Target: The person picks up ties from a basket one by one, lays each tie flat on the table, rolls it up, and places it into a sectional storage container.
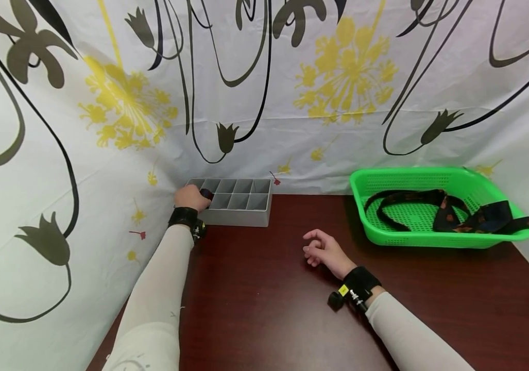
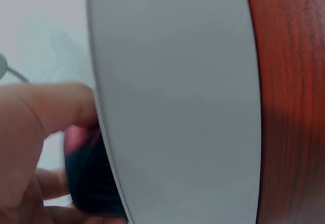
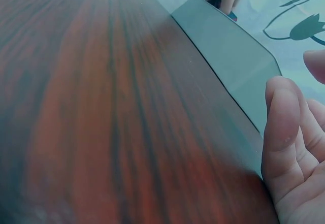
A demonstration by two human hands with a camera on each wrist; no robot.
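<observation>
Grey divided box [image 1: 238, 201], green basket [image 1: 436, 178], dark red-brown table [image 1: 269, 304].

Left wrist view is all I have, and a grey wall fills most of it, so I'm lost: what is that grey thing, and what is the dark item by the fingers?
Observer: It is a grey divided organizer box at the back of the dark wooden table. The left hand holds a dark rolled item at its front left compartment.
Operator: Is the right hand helping?
Observer: No. The right hand rests on the table, fingers loosely curled, holding nothing.
Operator: Anything else on the table?
Observer: A green basket at the right holds dark patterned neckties.
</observation>
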